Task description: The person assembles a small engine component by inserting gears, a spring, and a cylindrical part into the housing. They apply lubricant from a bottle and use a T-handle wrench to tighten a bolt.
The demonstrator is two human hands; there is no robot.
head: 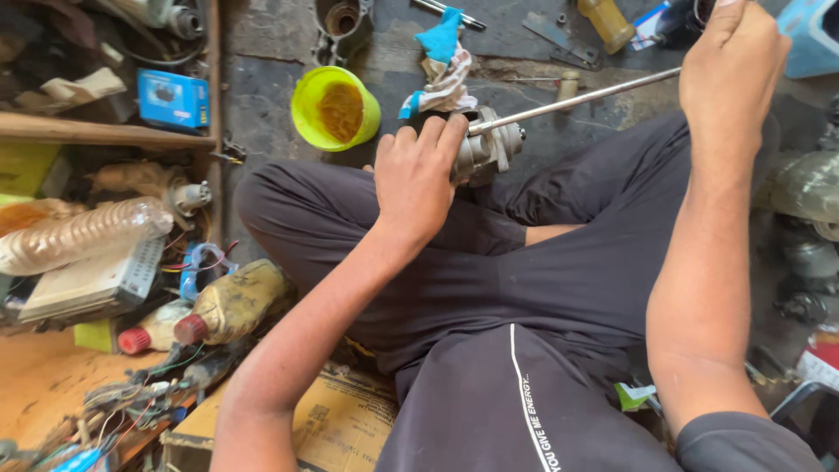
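Note:
My left hand [417,175] grips a grey metal motor-like part [486,150] that rests against my knee. A long thin metal rod [577,100] sticks out of that part and runs up to the right. My right hand [732,65] is closed around the far end of the rod. I sit cross-legged in dark trousers on a stained floor. A blue and white rag [443,61] lies just behind the metal part.
A yellow-green bowl [306,114] with orange grease stands on the floor at the upper middle. Dirty plastic bottles [232,303], a blue box [173,99], wires and clutter fill the left. Loose tools lie at the top. Cardboard [341,424] is under my legs.

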